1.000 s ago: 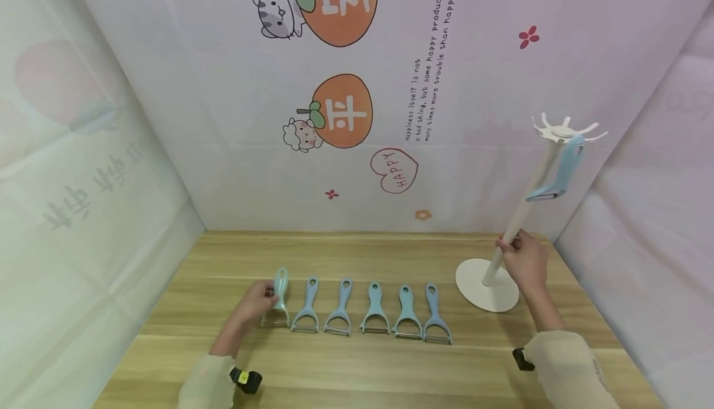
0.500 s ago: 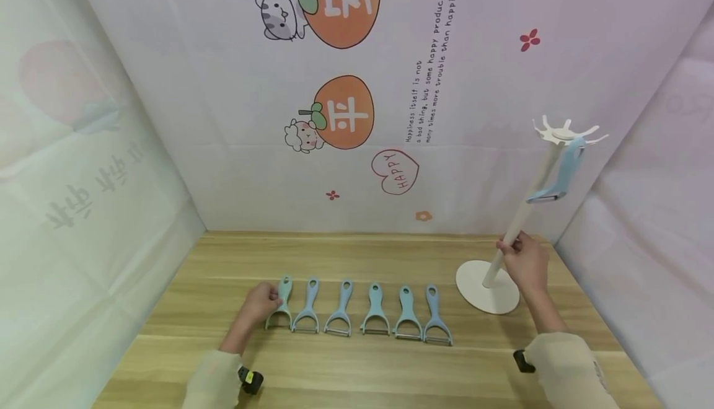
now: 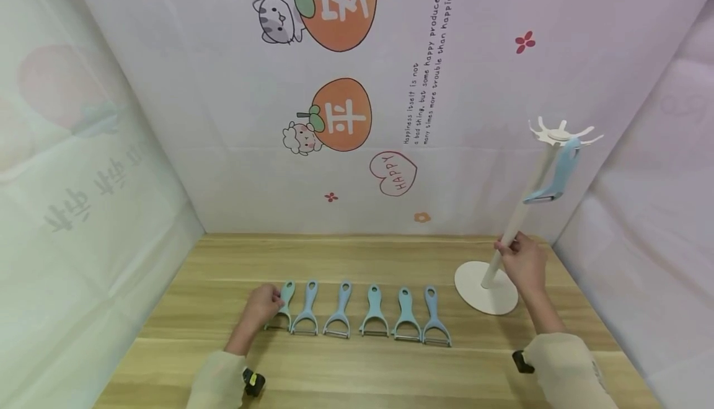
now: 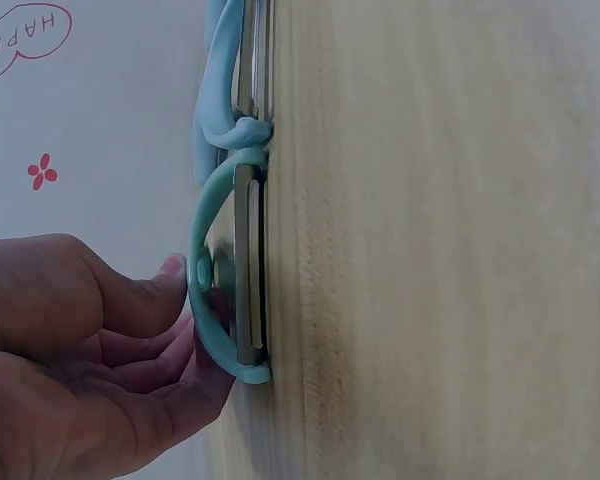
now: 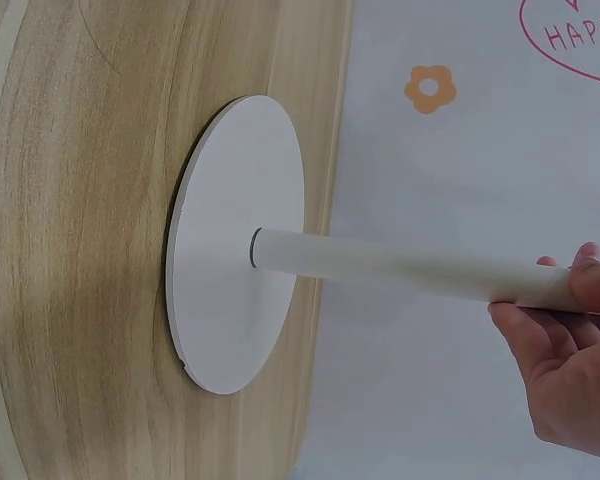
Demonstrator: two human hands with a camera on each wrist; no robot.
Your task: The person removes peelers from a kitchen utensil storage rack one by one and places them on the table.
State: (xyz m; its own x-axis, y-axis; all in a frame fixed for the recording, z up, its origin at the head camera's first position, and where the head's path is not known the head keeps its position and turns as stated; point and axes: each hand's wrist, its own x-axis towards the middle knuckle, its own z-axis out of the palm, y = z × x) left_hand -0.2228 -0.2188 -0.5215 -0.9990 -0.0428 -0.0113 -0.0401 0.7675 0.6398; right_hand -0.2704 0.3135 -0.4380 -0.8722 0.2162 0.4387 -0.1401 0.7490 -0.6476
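My left hand point(image 3: 261, 305) pinches the leftmost peeler point(image 3: 287, 294), a green Y-shaped one, by its handle. In the left wrist view the thumb and fingers meet behind the green peeler's curved head point(image 4: 202, 215), its blade low over the wood. Around the white pole point(image 3: 517, 218) of a hook stand my right hand point(image 3: 526, 261) curls its fingers, above the round white base point(image 3: 474, 291). A light-blue peeler point(image 3: 564, 170) hangs by its handle from the stand's ring of hooks point(image 3: 558, 133).
Several blue and teal peelers lie in a row on the wooden table point(image 3: 357, 375), from a blue peeler point(image 3: 310, 300) beside the green one to another blue peeler point(image 3: 432, 307) near the stand. White printed cloth point(image 3: 251, 192) walls the back and both sides.
My left hand has lowered the green peeler into line with the row and shifted slightly right with it. The right hand stays on the pole.
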